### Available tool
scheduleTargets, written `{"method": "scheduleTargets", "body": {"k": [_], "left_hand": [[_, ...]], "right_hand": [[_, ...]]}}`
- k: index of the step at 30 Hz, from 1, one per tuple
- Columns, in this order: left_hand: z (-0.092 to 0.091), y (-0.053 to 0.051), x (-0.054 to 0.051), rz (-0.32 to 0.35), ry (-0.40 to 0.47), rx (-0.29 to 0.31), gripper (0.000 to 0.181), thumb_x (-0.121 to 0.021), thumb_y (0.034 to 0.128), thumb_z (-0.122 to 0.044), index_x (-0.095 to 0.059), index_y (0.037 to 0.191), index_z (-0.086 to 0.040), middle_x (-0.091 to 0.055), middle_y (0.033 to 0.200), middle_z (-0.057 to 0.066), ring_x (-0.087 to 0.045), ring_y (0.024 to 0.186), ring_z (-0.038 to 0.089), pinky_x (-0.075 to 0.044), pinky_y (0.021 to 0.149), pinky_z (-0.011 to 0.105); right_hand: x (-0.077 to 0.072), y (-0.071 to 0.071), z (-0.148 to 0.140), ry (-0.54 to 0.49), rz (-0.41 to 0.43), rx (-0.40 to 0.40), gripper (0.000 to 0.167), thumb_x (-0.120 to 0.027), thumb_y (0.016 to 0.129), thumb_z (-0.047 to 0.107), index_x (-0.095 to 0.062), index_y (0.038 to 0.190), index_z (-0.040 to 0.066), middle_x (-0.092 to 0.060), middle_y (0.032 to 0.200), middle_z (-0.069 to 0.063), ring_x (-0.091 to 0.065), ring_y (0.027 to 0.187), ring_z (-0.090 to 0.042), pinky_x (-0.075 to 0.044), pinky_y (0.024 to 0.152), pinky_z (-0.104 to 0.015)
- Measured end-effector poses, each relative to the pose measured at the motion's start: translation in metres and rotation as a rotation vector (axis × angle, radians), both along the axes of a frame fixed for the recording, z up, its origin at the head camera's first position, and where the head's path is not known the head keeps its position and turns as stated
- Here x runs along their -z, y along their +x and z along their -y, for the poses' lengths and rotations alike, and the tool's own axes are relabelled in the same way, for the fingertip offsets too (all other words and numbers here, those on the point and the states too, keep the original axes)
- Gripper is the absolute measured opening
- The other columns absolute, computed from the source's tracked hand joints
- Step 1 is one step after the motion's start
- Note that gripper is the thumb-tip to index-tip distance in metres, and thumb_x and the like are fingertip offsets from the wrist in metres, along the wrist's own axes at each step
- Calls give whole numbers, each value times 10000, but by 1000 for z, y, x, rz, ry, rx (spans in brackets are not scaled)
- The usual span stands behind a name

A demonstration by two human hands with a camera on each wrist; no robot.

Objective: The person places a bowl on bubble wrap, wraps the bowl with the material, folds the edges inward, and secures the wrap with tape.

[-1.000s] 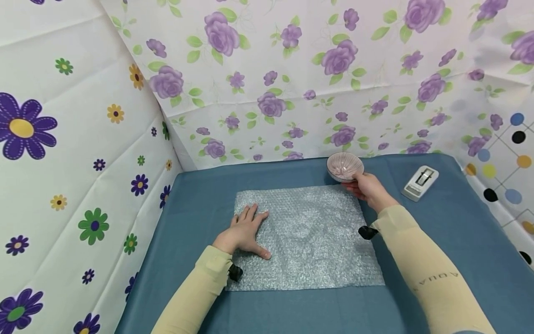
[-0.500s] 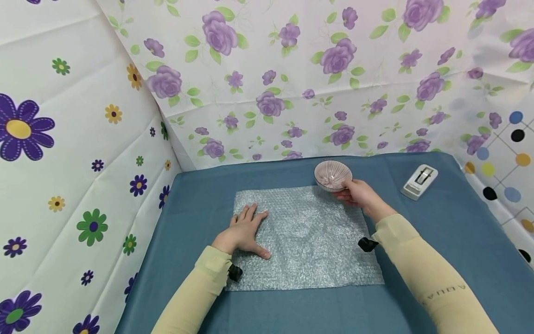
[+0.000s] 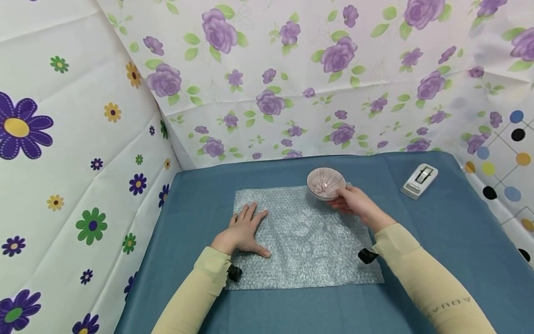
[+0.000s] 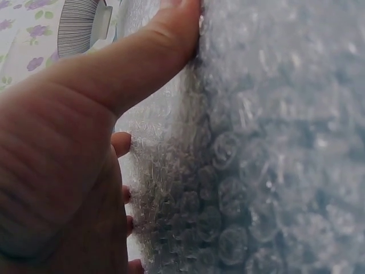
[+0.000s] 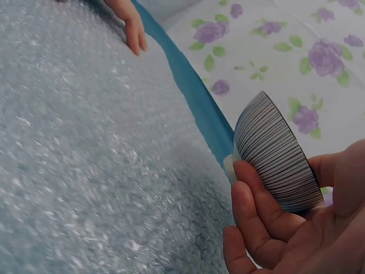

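From the near side, the bare blue table (image 3: pixel 292 311) runs up to a sheet of bubble wrap (image 3: pixel 304 250) lying flat but slightly wrinkled; clock hours here are read from that sheet's middle. The left hand (image 3: pixel 242 234) is at 9 o'clock, fingers spread wide and resting on the wrap, holding nothing else. A small black wrist camera (image 3: pixel 234 272) sits by its cuff at 8 o'clock. At 2 o'clock the right hand (image 3: pixel 354 202) grips a striped bowl (image 3: pixel 325 183), thumb at the rim and fingers beneath. The bowl is between 12 and 1 o'clock, above the sheet's far edge, its mouth facing up and its foot seemingly clear of the wrap.

The step in hand looks like positioning the bowl over the sheet while the left hand steadies it. The next move probably calls for drawing the bowl toward the middle and lowering it level, with the left hand keeping the wrap from sliding.

Farther out at 2 o'clock lies a pale device (image 3: pixel 419 181), apart from the sheet; its purpose I cannot tell. Behind everything, toward 12, hangs a rose-printed curtain (image 3: pixel 250 153).
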State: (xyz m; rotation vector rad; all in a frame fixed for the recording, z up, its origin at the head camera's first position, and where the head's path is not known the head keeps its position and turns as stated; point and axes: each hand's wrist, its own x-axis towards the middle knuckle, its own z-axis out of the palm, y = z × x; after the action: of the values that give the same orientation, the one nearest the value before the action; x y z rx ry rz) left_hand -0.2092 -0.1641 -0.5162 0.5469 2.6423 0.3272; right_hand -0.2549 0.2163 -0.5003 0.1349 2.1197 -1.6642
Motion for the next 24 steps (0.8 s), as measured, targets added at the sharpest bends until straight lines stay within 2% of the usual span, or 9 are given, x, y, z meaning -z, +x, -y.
{"method": "scheduleTargets", "body": {"k": [5, 11, 16, 24], "left_hand": [[0, 1, 1, 8, 12, -8, 1287, -919, 738, -671, -216, 1736, -262, 39, 1794, 154, 62, 1638, 404, -61, 1274, 674], [-2, 1, 2, 0, 31, -9, 1294, -932, 736, -653, -224, 1735, -234, 34, 1787, 190, 68, 1630, 438, -49, 1256, 713], [-4, 2, 1, 6, 37, -18, 1301, -939, 734, -642, -220, 1736, -227, 39, 1785, 198, 79, 1627, 440, -38, 1252, 720], [-5, 1, 0, 20, 54, -35, 1301, -946, 735, -628, -222, 1736, -218, 47, 1784, 200, 92, 1625, 438, -13, 1254, 713]], "right_hand": [[-2, 7, 4, 13, -28, -43, 510, -393, 1166, 310, -458, 1510, -61, -789, 1139, -52, -735, 1085, -210, -517, 1081, -468], [-1, 13, 8, 6, -38, -82, 523, -413, 1161, 317, -456, 1521, -61, -786, 1159, -80, -718, 1131, -266, -478, 1124, -526], [1, 18, 11, 10, -46, -84, 498, -431, 1156, 328, -487, 1471, -54, -784, 1138, -79, -713, 1111, -271, -504, 1096, -503], [8, 26, 18, 17, -46, -101, 481, -438, 1148, 314, -495, 1446, -59, -795, 1074, -30, -740, 1057, -223, -560, 972, -394]]}}
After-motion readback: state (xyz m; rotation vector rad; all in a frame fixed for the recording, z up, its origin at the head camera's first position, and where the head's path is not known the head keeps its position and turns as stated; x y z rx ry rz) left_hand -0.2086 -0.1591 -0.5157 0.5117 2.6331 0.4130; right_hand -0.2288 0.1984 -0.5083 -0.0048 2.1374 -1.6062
